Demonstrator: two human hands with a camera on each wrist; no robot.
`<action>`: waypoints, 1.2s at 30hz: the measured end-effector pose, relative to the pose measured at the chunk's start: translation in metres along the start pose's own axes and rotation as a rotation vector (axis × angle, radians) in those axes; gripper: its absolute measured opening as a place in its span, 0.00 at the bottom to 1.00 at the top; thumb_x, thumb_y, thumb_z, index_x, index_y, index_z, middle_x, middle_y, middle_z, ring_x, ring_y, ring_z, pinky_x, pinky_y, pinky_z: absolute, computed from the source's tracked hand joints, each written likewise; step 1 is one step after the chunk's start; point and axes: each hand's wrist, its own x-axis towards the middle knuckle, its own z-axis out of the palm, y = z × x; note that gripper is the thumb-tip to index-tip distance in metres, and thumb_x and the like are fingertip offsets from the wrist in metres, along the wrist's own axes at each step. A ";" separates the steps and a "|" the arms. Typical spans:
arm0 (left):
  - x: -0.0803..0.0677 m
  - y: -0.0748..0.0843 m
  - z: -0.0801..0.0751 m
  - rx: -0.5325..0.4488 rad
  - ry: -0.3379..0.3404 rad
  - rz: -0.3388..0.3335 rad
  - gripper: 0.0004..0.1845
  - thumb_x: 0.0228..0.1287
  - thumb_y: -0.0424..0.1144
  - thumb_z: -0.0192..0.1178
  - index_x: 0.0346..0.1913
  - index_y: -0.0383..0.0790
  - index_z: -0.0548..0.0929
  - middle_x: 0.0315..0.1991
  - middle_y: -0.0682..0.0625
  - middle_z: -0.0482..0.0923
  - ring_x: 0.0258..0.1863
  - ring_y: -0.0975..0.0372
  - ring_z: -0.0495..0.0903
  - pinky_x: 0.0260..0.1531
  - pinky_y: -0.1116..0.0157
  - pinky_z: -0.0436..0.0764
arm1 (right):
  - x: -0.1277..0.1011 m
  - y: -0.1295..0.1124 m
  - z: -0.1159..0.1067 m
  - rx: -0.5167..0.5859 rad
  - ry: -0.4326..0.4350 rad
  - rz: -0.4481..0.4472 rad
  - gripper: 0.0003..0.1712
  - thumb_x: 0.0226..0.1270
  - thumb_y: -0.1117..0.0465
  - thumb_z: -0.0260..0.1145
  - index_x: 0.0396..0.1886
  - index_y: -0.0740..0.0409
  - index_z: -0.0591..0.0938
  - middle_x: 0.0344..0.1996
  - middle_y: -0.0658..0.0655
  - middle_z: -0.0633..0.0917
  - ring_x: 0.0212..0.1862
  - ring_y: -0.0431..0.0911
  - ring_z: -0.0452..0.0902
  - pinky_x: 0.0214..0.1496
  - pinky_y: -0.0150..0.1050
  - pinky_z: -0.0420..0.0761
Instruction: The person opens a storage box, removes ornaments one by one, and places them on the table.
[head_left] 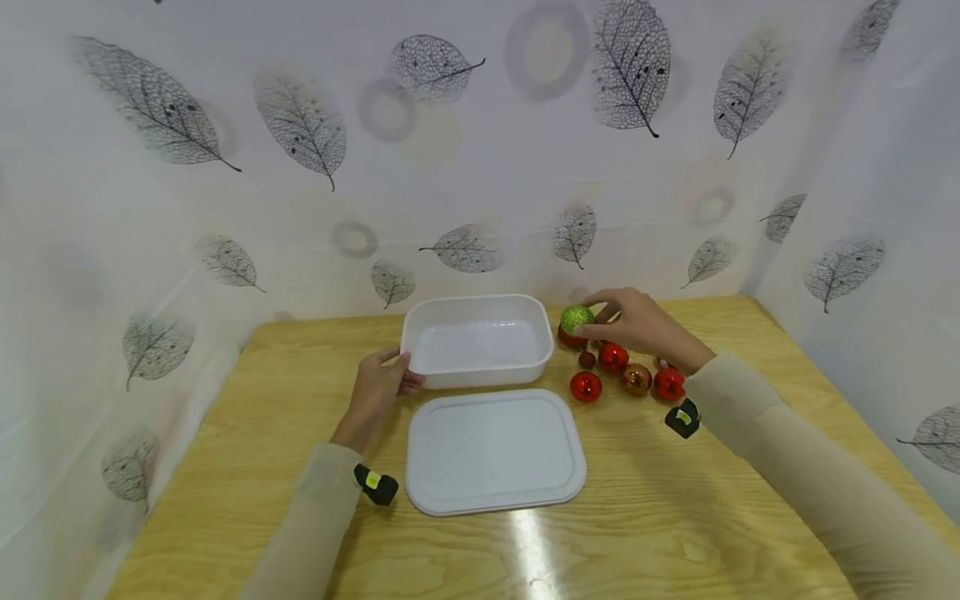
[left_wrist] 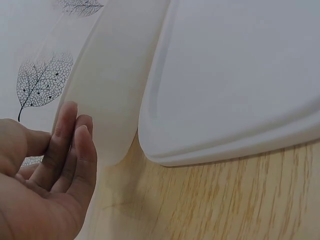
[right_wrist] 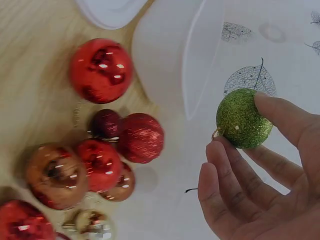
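My right hand [head_left: 626,321] pinches a green glittery Christmas ball [head_left: 577,318] between thumb and fingers, above the other ornaments and just right of the white plastic box [head_left: 480,379]. In the right wrist view the green ball [right_wrist: 244,119] has a small gold loop near the fingertips. My left hand [head_left: 377,387] holds the box at its left front corner. The left wrist view shows the fingers [left_wrist: 85,150] against the outside of the box wall [left_wrist: 117,75], with the thumb at the rim. Inside the box, only its bare white floor shows.
A white lid [head_left: 495,450] lies flat in front of the box. Right of them, several Christmas balls sit together: a shiny red one [head_left: 586,386], an orange-brown one [head_left: 636,379] and a silvery-gold one [right_wrist: 92,225] among them. A leaf-patterned curtain [head_left: 480,167] borders the wooden table.
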 end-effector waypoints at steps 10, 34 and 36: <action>0.001 -0.002 -0.001 -0.010 -0.013 -0.001 0.25 0.80 0.36 0.51 0.71 0.25 0.67 0.29 0.44 0.86 0.27 0.62 0.86 0.33 0.67 0.88 | -0.038 0.035 0.011 -0.018 0.014 0.028 0.32 0.67 0.48 0.73 0.62 0.64 0.81 0.42 0.61 0.87 0.45 0.55 0.83 0.44 0.52 0.86; 0.002 -0.001 0.000 -0.005 -0.005 0.007 0.25 0.80 0.37 0.52 0.71 0.25 0.67 0.30 0.43 0.87 0.27 0.63 0.85 0.32 0.68 0.88 | -0.075 0.071 0.047 0.029 -0.038 0.044 0.31 0.61 0.55 0.77 0.59 0.69 0.81 0.37 0.54 0.87 0.39 0.45 0.82 0.39 0.41 0.82; 0.002 -0.001 0.000 -0.003 -0.008 0.006 0.25 0.80 0.37 0.52 0.71 0.25 0.67 0.30 0.43 0.87 0.27 0.63 0.85 0.32 0.68 0.88 | -0.076 0.073 0.050 0.021 -0.042 0.046 0.31 0.60 0.54 0.78 0.57 0.68 0.82 0.36 0.53 0.87 0.38 0.44 0.82 0.39 0.41 0.82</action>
